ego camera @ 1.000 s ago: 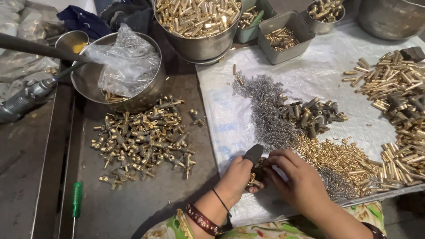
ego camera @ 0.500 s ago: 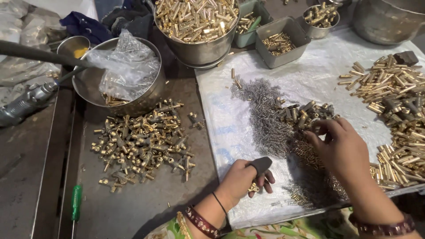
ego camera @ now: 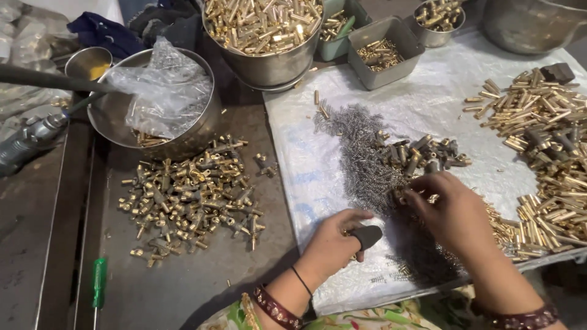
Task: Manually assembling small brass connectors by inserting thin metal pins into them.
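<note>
My left hand (ego camera: 333, 241) rests on the white plastic sheet (ego camera: 318, 177), fingers curled around a small brass part, a dark rubber cap on the thumb. My right hand (ego camera: 452, 211) reaches into the heap of thin steel springs (ego camera: 361, 159) and dark brass fittings (ego camera: 422, 156), its fingertips pinched on a small piece there. Small brass pins (ego camera: 501, 229) lie scattered just right of that hand. What the right fingers hold is too small to tell.
A pile of assembled brass valves (ego camera: 189, 198) lies on the metal table at left. Steel bowls, one with a plastic bag (ego camera: 162, 91), one full of brass tubes (ego camera: 263, 24), stand behind. Grey trays (ego camera: 382, 55), brass tubes (ego camera: 550, 122) at right, green screwdriver (ego camera: 98, 284) at the near left.
My right hand moved from beside the left hand up and right into the springs and fittings. The left hand stayed in place, shifting slightly.
</note>
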